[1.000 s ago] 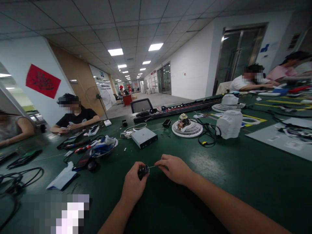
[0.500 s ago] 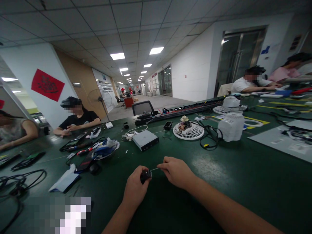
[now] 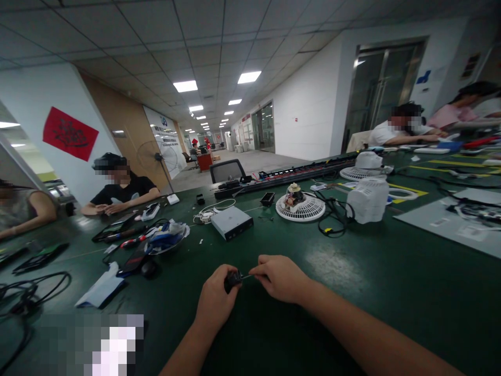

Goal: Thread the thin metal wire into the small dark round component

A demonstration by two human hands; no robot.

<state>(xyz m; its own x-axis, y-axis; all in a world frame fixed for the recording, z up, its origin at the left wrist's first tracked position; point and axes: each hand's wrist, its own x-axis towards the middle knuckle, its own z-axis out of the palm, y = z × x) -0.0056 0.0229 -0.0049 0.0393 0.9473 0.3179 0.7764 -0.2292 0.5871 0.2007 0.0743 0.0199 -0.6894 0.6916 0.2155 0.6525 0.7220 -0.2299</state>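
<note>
My left hand (image 3: 217, 296) is closed around a small black part (image 3: 232, 281), held just above the table; its kind cannot be made out. A thin metal rod (image 3: 246, 276) is pinched between the thumb and fingers of my right hand (image 3: 281, 277). Its far end meets the right side of the black part, but whether it goes inside I cannot see. Beyond my hands lies a grey optical disc drive (image 3: 231, 220). To its right, a white round grille (image 3: 300, 210) carries a small motor.
A white plastic housing (image 3: 368, 201) and a black cable (image 3: 332, 224) lie to the right, near a grey panel (image 3: 442, 224). At left are a blue cloth bundle (image 3: 168, 236), a pale wipe (image 3: 99, 287) and tangled cables (image 3: 35, 290). Other people sit across the table.
The black part has turned in my left hand, and the rod now lines up with it and meets its side. My right hand has come slightly left and down. The view has shifted a little.
</note>
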